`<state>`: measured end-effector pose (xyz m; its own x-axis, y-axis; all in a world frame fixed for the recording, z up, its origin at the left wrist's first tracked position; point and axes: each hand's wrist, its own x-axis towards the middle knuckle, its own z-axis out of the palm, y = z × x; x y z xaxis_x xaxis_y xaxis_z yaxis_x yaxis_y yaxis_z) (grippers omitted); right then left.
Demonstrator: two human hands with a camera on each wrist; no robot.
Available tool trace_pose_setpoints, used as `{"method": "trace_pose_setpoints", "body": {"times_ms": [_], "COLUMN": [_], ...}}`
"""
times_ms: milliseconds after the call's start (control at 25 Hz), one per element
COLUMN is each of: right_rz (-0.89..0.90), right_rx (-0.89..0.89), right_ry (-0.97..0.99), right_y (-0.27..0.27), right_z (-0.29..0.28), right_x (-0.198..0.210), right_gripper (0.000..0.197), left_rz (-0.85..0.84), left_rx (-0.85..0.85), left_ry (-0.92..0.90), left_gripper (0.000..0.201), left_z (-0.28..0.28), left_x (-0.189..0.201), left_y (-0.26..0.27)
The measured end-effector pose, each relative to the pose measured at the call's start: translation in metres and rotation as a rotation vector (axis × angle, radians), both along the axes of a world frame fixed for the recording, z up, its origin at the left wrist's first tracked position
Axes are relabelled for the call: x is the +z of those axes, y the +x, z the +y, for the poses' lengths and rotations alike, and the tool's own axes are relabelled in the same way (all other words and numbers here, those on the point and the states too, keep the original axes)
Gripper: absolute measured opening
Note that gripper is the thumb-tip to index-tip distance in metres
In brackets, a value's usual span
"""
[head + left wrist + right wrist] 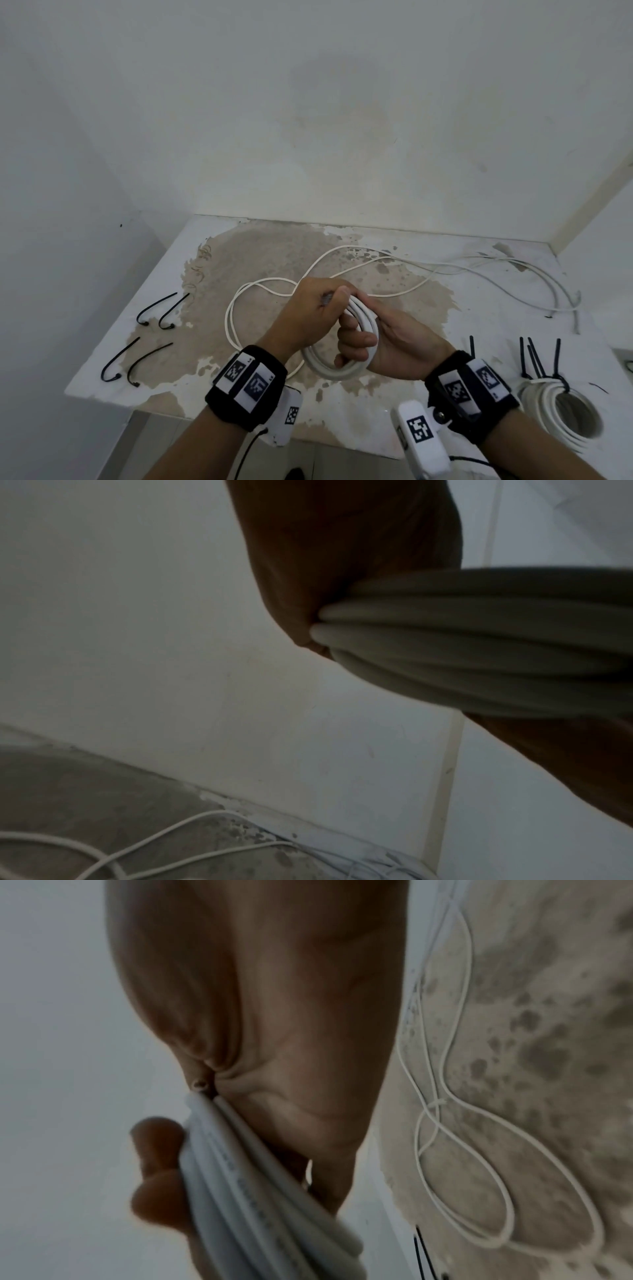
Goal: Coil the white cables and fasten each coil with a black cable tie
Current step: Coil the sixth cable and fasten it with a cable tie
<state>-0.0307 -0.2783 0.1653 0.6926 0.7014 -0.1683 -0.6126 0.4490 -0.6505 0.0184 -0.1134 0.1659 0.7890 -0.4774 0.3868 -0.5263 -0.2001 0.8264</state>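
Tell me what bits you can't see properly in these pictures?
- Head view: the left hand and right hand cover part of the coil.
- Left wrist view: the left hand's fingers are hidden behind the palm and the blurred coil.
- Head view: the finished coil is partly cut off behind the right wrist band.
- Right wrist view: the print on the cable is too blurred to read.

Worn white table (pixel 161 267), four loose black cable ties (pixel 150 339) at left, slack white cable (pixel 445 270), tied coil (pixel 561 414) at right
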Motion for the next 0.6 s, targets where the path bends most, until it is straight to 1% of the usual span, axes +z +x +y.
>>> {"method": "trace_pose_setpoints", "body": {"times_ms": [80, 160, 280, 400, 480, 520, 600], "right_rz": [0.069, 0.108, 0.095, 0.086, 0.066, 0.055, 0.031], "right_rx": [0.017, 0.019, 0.003, -0.052, -0.083, -0.122, -0.123], "right_ry": [0.094, 0.170, 0.165, 0.029, -0.120, -0.199, -0.353], "right_y": [-0.003, -0.002, 0.004, 0.009, 0.014, 0.013, 0.015], "right_z": [0.008, 0.013, 0.020, 0.031, 0.047, 0.040, 0.044], "right_x": [0.000, 0.000, -0.003, -0.014, -0.026, -0.031, -0.046], "right_gripper": [0.046, 0.043, 0.040, 0.042, 0.036, 0.033, 0.032], "left_rz": [0.091, 0.124, 0.136, 0.216, 0.239, 0.272, 0.388], "left_rx": [-0.003, -0.010, 0.006, 0.050, 0.133, 0.168, 0.364], "left_ry": [-0.058, -0.094, -0.095, -0.063, -0.038, -0.039, -0.019], "left_gripper": [0.035, 0.038, 0.039, 0.034, 0.028, 0.026, 0.021], "left_z": [-0.001, -0.001, 0.008, 0.022, 0.052, 0.057, 0.110], "left_x": [0.001, 0.002, 0.000, -0.013, -0.035, -0.049, -0.091], "left_y": [-0.002, 0.000, 0.006, 0.014, 0.017, 0.020, 0.022]}}
